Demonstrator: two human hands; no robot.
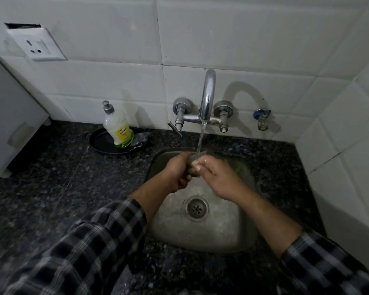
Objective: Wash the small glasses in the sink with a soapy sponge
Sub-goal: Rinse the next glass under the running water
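White-tiled wall (222, 28), dk granite counter (51, 177), socket (37, 44) upper L, dim light.

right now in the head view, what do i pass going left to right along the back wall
white appliance → soap bottle → left tap knob → tap spout → right tap knob → blue-handled valve

Steel, stone, tile and cloth
Dull, spotted steel sink (222, 226); mirror-bright chrome tap (208, 94) above it; speckled stone counter (62, 177); glossy white wall tiles (243, 35); translucent plastic bottle (117, 128) centre-left; cloth sleeves (83, 252) below.
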